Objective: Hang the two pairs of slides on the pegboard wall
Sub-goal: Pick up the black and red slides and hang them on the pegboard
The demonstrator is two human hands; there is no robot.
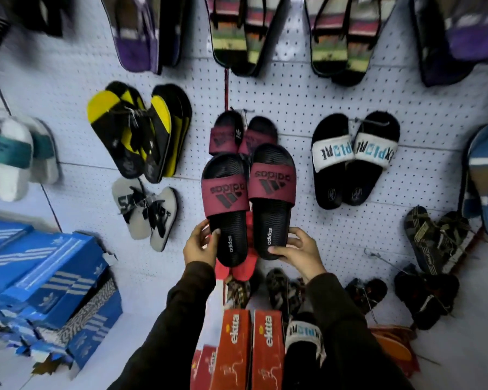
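Observation:
I hold a pair of black slides with maroon "adidas" straps up against the white pegboard wall (307, 99). My left hand (199, 244) grips the heel of the left slide (227, 209). My right hand (299, 249) grips the heel of the right slide (272, 201). Both slides point toe up. Just above them a matching maroon pair (241, 135) hangs on the board, partly covered by the held pair. A black slide with a white lettered strap (303, 337) lies below, near my right sleeve.
Other pairs hang around: yellow-black flip-flops (138, 130), grey sandals (145, 212), black slides with white "EXPLORE" straps (352, 159), dark sandals (434, 237). A bare metal hook (378, 256) sticks out at right. Blue shoeboxes (48, 288) stack at left, red boxes (251, 350) below.

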